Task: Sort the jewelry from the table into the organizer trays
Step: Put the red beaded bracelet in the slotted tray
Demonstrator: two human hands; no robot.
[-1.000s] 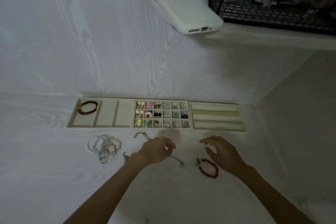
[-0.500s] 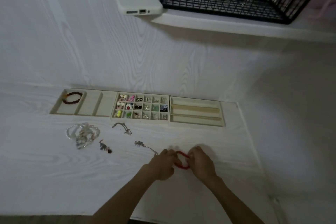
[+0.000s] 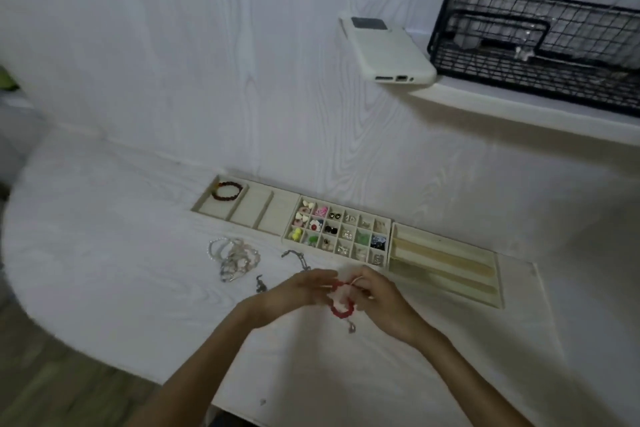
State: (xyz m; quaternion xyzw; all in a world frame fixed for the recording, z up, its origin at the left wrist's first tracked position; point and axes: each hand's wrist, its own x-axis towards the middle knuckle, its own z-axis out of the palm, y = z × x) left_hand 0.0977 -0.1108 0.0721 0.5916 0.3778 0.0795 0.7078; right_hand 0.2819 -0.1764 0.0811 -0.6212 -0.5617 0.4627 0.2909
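both hands, left hand (image 3: 302, 289) and right hand (image 3: 380, 300), pinch the red bracelet (image 3: 341, 307) between them at lower centre. the bracelet tray (image 3: 239, 215) lies up-left of the hands, nearer the left hand; its two right slots appear free.

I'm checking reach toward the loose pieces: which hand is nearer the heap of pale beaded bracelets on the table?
Left. The left hand is just right of the heap of pale beaded bracelets; the right hand is farther right, past the red beaded bracelet both hold.
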